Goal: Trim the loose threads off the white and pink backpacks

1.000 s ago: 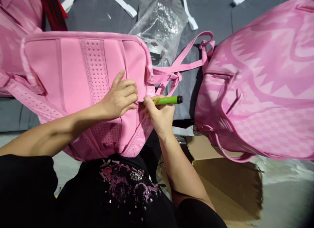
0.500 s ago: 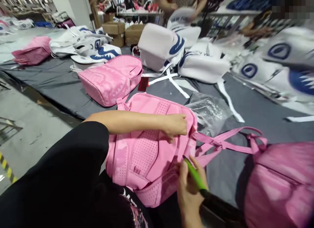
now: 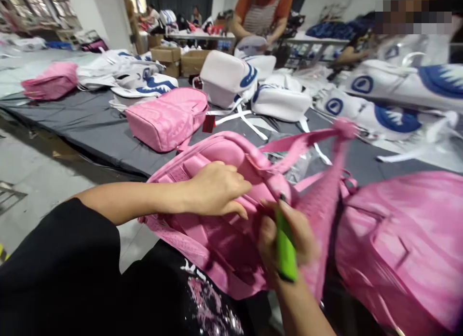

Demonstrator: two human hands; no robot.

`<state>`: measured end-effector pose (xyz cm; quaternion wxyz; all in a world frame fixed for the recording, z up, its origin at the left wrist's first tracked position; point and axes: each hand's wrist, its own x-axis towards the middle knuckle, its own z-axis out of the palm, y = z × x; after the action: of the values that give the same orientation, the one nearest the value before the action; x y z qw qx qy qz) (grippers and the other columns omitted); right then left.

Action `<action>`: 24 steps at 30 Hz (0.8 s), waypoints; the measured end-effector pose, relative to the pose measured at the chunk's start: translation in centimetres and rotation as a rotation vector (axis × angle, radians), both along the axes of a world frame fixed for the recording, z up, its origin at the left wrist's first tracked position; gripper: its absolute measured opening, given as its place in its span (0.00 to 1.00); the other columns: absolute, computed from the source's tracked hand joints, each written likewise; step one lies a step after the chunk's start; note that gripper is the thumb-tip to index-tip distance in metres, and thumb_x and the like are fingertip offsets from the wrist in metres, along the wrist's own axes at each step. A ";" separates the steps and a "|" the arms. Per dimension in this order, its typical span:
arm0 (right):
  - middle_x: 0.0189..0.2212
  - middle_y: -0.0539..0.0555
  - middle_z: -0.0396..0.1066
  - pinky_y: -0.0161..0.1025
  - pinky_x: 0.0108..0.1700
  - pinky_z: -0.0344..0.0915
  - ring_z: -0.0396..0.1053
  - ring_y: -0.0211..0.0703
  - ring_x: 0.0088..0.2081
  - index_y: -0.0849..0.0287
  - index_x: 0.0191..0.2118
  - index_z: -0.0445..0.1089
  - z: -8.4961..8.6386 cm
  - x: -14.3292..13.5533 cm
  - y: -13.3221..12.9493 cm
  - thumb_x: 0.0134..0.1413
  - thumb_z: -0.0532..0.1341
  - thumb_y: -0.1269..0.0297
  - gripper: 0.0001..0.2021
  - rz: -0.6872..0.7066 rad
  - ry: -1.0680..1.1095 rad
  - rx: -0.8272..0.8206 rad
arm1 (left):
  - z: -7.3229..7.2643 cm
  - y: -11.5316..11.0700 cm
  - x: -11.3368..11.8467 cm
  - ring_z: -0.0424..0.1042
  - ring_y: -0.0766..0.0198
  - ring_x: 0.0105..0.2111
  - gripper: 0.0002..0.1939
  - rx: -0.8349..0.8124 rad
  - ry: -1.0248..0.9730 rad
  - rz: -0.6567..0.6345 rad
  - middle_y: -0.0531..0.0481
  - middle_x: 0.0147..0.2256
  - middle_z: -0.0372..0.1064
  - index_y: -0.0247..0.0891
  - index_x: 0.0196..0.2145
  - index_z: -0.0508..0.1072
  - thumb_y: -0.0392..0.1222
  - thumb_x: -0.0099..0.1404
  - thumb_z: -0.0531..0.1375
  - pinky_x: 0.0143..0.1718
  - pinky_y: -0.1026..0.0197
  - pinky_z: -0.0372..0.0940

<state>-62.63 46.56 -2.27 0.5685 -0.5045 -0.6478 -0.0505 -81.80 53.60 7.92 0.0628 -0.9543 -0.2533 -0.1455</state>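
A pink backpack (image 3: 231,239) lies open in front of me, its inside showing and its straps hanging to the right. Over its opening is my left hand (image 3: 217,189), fingers curled, at the pink fabric; whatever its fingertips pinch is too small to make out. My right hand (image 3: 289,234) holds a bright green tool (image 3: 285,249) with a dark tip, at the bag's right edge. That hand is somewhat blurred. A second pink backpack (image 3: 405,239) lies close by on the right.
On the dark table (image 3: 97,128) are another pink backpack (image 3: 168,116), a farther pink bag (image 3: 52,80) and several white-and-blue bags (image 3: 226,77). A clear plastic bag (image 3: 298,167) lies behind the open backpack. Across the table, a person (image 3: 264,12) handles a bag.
The backpack in front has gone from lying flat to standing open, with its strap side lifted to the right. My left hand has moved left; my right hand has risen with the green tool.
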 end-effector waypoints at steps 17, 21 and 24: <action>0.38 0.56 0.78 0.50 0.49 0.71 0.76 0.48 0.41 0.56 0.53 0.69 -5.3 -0.5 1.7 0.60 0.60 0.72 0.15 0.115 -0.257 -0.054 | -6.6 12.5 7.3 0.55 0.39 0.63 0.51 -0.178 0.256 0.113 0.34 0.65 0.56 0.37 0.69 0.51 0.50 0.54 0.69 0.60 0.44 0.54; 0.40 0.59 0.78 0.48 0.47 0.72 0.77 0.49 0.42 0.58 0.53 0.69 -5.1 1.3 2.4 0.61 0.60 0.69 0.14 0.149 -0.188 -0.103 | -6.9 11.8 7.2 0.43 0.37 0.69 0.59 -0.072 0.269 -0.035 0.30 0.70 0.43 0.34 0.72 0.35 0.54 0.57 0.67 0.65 0.38 0.45; 0.40 0.59 0.79 0.47 0.46 0.73 0.77 0.50 0.43 0.58 0.53 0.69 -5.0 2.0 2.7 0.63 0.58 0.65 0.14 0.131 -0.073 -0.125 | -6.9 11.0 6.9 0.35 0.33 0.70 0.65 0.000 0.315 -0.036 0.29 0.71 0.32 0.37 0.72 0.30 0.56 0.53 0.69 0.64 0.28 0.38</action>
<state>-60.68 49.30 -7.29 0.5138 -0.4936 -0.7016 0.0089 -74.86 64.58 1.04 0.0990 -0.9697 -0.2233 0.0049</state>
